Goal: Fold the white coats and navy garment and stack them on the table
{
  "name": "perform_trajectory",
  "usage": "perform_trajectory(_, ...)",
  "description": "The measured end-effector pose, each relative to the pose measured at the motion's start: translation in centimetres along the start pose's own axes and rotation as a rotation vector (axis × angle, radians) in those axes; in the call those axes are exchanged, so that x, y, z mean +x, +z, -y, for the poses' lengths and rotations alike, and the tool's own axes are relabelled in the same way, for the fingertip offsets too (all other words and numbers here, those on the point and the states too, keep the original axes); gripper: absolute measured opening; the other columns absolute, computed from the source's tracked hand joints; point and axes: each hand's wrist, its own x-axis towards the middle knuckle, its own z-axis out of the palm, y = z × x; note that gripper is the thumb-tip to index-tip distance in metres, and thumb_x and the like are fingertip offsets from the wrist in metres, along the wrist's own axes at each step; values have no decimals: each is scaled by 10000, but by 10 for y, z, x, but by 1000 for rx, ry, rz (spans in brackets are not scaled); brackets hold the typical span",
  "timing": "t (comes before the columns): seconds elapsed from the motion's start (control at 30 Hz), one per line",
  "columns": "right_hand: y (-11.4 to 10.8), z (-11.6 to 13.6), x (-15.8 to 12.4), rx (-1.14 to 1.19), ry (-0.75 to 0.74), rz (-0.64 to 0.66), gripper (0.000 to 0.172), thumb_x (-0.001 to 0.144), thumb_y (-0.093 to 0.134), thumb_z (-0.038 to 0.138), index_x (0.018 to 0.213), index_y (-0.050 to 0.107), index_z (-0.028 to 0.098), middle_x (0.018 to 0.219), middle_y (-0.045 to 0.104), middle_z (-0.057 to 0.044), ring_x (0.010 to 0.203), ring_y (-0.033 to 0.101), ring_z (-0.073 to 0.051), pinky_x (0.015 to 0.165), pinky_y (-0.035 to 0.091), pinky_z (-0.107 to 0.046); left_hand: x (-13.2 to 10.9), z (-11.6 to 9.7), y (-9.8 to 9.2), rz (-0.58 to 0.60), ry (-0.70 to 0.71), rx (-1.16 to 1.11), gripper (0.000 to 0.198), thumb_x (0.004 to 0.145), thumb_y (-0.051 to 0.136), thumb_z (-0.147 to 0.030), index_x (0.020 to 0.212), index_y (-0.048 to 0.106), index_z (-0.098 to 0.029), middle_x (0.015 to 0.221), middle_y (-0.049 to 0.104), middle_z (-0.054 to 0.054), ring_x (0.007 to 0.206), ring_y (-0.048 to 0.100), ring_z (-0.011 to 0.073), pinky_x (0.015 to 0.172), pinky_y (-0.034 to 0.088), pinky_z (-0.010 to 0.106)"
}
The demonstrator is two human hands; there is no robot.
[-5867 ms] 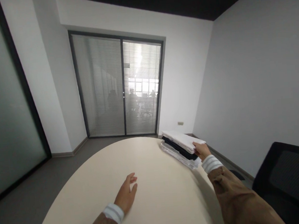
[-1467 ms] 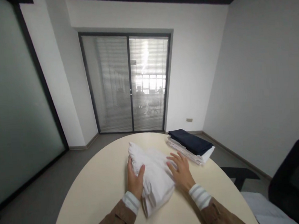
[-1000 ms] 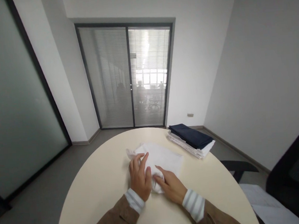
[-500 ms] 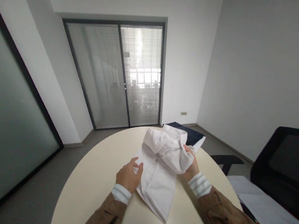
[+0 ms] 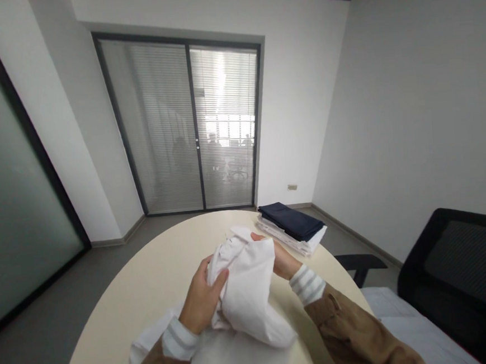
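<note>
A crumpled white garment (image 5: 247, 288) is gathered up between my two hands over the round table. My left hand (image 5: 205, 294) grips its left side, thumb on top and fingers behind the cloth. At the upper right edge, my right hand (image 5: 280, 257) holds the bunched fabric, with most of its fingers hidden behind it. The lower part of the garment hangs toward me and is blurred. Some of the cloth spreads out beyond my left wrist. Whether it is a shirt or another garment I cannot tell.
A stack of folded clothes, with a navy piece (image 5: 292, 220) on top of white ones (image 5: 305, 247), lies at the far right edge of the pale round table (image 5: 121, 292). A black mesh chair (image 5: 465, 276) stands at the right, with white sheets (image 5: 405, 315) on its seat.
My left hand has closed on the white garment, which was lying on the table. The garment is now lifted and bunched nearer to me, and my right hand has moved left with it.
</note>
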Motion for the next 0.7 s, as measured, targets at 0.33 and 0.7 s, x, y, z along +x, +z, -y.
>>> perform_trajectory(0.33, -14, -33, -35, -63, 224, 648, 1004, 616, 795, 653, 1469, 357, 354, 1543, 365, -106, 1349, 434, -265, 1035, 367, -414, 68, -76, -90, -665, 199, 495, 544, 844, 617, -444, 1325, 499, -217, 1266, 628, 91, 1123, 610, 297, 986, 468, 418)
perform_trajectory(0.7, 30, -112, -31, -188, 141, 147, 359, 745, 589, 244, 1099, 601, 185, 786, 694, -8, 659, 631, -174, 618, 517, -304, 84, 46, -14, 54, -162, 907, 685, 951, 382, -468, 1517, 242, -107, 1501, 394, 233, 1253, 540, 351, 992, 440, 447)
